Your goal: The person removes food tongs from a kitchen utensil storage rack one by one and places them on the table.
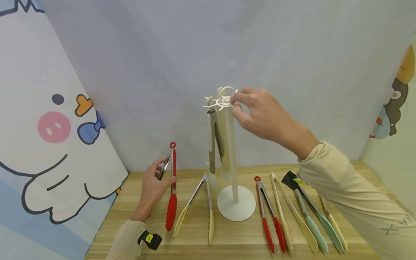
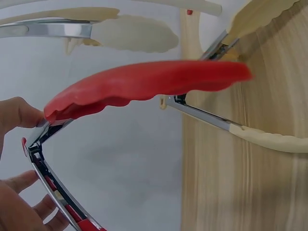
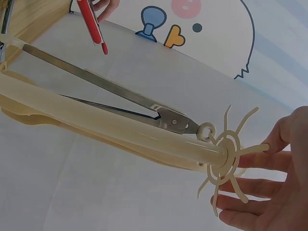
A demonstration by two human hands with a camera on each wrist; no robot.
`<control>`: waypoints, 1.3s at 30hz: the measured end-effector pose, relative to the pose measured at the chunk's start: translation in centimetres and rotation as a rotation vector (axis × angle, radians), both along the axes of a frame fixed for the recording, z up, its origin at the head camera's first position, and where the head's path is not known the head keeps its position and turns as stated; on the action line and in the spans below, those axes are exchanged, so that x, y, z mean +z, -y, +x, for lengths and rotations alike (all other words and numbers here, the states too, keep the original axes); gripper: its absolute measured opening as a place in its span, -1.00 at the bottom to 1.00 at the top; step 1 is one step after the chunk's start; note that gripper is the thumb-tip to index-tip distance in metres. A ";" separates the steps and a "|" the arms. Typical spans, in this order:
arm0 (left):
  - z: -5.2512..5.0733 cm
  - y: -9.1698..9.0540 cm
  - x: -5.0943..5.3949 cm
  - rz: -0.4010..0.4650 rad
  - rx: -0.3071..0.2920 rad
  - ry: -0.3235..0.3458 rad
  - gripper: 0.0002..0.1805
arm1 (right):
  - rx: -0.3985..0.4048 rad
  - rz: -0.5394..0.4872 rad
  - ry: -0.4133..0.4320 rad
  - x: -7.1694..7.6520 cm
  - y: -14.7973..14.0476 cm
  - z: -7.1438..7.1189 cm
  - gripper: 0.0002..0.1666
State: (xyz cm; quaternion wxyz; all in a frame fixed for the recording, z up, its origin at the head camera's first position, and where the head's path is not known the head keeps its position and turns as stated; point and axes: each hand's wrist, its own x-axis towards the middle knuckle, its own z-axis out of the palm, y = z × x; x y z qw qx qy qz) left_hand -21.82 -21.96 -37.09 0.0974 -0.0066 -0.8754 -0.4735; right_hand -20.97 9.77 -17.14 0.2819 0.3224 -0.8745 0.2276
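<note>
My left hand [image 1: 155, 187] grips red-tipped tongs [image 1: 171, 213] by their metal arms, above the left part of the table. The tongs are spread, with the red ring at the top; the left wrist view shows one scalloped red head [image 2: 144, 84] up close. My right hand [image 1: 264, 115] is at the top of a white utensil stand [image 1: 231, 155], with thumb and fingers pinching one hook [image 3: 255, 149] of its hook ring. From that ring, on the stand's left side, hang metal-armed tongs [image 3: 96, 80] and a cream utensil, partly hidden behind the post.
Spread cream-tipped tongs [image 1: 210, 216] stand left of the round base [image 1: 236, 213]. To its right lie red tongs [image 1: 267, 231], beige tongs [image 1: 282, 216], green-tipped tongs [image 1: 313, 231] and another cream-tipped pair [image 1: 338, 231]. A grey wall [image 1: 292, 54] rises behind the wooden table [image 1: 130, 245].
</note>
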 end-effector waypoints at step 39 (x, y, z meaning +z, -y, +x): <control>-2.2 0.3 -5.8 -0.133 0.145 0.111 -0.28 | -0.010 0.019 0.004 -0.2 -0.1 0.1 -0.67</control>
